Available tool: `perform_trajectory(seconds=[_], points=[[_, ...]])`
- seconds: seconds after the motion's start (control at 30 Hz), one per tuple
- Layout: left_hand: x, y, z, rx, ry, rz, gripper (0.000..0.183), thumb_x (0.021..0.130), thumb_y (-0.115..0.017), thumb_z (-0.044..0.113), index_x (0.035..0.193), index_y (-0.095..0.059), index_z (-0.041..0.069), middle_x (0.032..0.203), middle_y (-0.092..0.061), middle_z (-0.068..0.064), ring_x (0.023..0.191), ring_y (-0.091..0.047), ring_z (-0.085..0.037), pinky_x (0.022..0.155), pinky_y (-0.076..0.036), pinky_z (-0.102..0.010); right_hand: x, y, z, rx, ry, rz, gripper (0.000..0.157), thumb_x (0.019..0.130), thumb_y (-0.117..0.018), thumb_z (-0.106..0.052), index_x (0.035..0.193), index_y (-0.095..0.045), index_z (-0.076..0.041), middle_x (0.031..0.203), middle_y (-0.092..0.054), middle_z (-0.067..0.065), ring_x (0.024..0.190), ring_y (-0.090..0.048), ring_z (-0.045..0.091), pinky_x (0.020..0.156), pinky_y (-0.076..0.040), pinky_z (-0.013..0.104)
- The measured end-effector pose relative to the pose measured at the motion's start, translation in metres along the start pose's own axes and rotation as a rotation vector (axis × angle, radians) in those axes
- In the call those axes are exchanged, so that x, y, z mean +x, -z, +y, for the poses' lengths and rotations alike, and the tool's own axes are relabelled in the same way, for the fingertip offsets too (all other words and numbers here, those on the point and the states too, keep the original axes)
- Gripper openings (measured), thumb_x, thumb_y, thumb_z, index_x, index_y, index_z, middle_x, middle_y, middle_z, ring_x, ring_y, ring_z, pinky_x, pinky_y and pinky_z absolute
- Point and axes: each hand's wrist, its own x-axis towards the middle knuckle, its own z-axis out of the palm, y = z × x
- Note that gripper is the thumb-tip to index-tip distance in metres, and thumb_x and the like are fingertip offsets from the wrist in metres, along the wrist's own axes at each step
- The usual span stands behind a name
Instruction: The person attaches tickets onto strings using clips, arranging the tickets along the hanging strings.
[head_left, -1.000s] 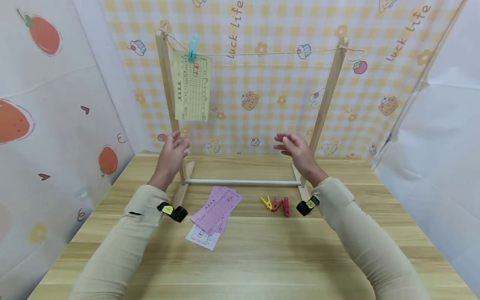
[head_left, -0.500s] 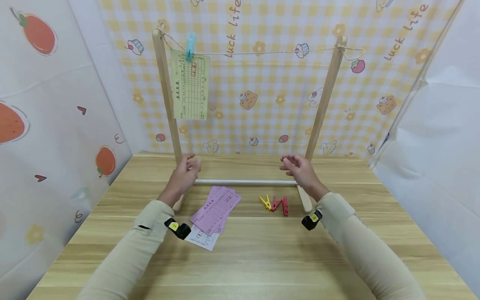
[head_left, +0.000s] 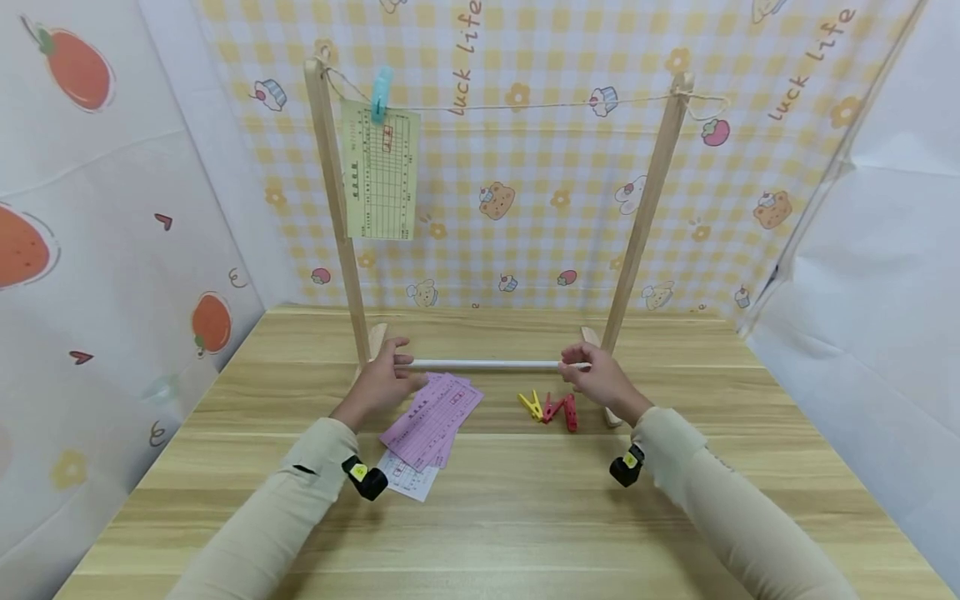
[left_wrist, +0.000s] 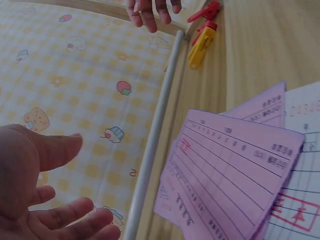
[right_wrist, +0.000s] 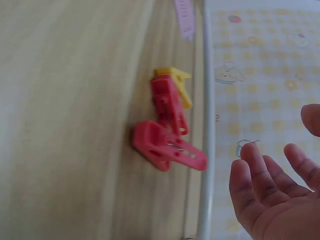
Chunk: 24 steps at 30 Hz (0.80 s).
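My left hand (head_left: 384,379) hangs near the left post, its fingers relaxed and spread, holding nothing. Beside it lie pink paper slips (head_left: 435,421), overlapping a white slip (head_left: 408,479) on the table. My right hand (head_left: 596,375) is by the right end of the white crossbar (head_left: 480,364), fingers loosely bent with nothing between them. Close to it are a yellow clothespin (head_left: 531,406) and red clothespins (right_wrist: 167,145), lying together on the tabletop. In the left wrist view the thumb and fingers (left_wrist: 75,220) stand well apart.
A wooden frame with a left post (head_left: 333,183) and a right post (head_left: 652,200) carries a string (head_left: 525,106) between its tops. From the string hangs a green paper slip (head_left: 381,179) under a light-blue clothespin (head_left: 381,93). A checkered cloth (head_left: 495,167) backs the table (head_left: 525,533).
Both hands have come down from beside the posts toward the table. The left has also shifted right toward the pink slips. The papers and clothespins stay where they were.
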Motion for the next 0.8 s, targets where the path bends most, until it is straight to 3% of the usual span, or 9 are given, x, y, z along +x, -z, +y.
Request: perform_trajectory(seconds=[0.2,0.5,0.8], points=[[-0.003,-0.010,-0.003,0.109,0.024,-0.040,0.080,0.087,-0.073,0.015,0.149,-0.023,0.004,0.137,-0.047,-0.026,0.118,-0.052,-0.043,0.096,-0.045,-0.052,-0.004,-0.002,0.007,-0.093,-0.044,-0.008,0.040,0.098,-0.059,-0.021,0.127,-0.050,0.004,0.124,-0.055,0.021,0.103,-0.059,0.030,0.084,-0.052,0.039],[-0.007,-0.022,-0.011,0.271,0.085,-0.051,0.080,0.080,-0.080,0.016,0.145,-0.034,0.002,0.131,-0.052,-0.028,0.118,-0.051,-0.044,0.097,-0.042,-0.054,-0.006,-0.006,0.021,-0.133,-0.095,-0.035,0.040,0.095,-0.062,-0.020,0.125,-0.050,0.003,0.121,-0.055,0.020,0.104,-0.056,0.032,0.083,-0.050,0.041],[-0.010,-0.027,-0.010,0.423,0.058,-0.039,0.084,0.071,-0.087,0.023,0.139,-0.042,0.000,0.120,-0.057,-0.024,0.106,-0.055,-0.038,0.092,-0.046,-0.051,-0.008,-0.009,0.025,-0.129,-0.119,-0.022,0.038,0.094,-0.063,-0.016,0.124,-0.050,0.003,0.118,-0.056,0.020,0.102,-0.057,0.031,0.083,-0.049,0.041]])
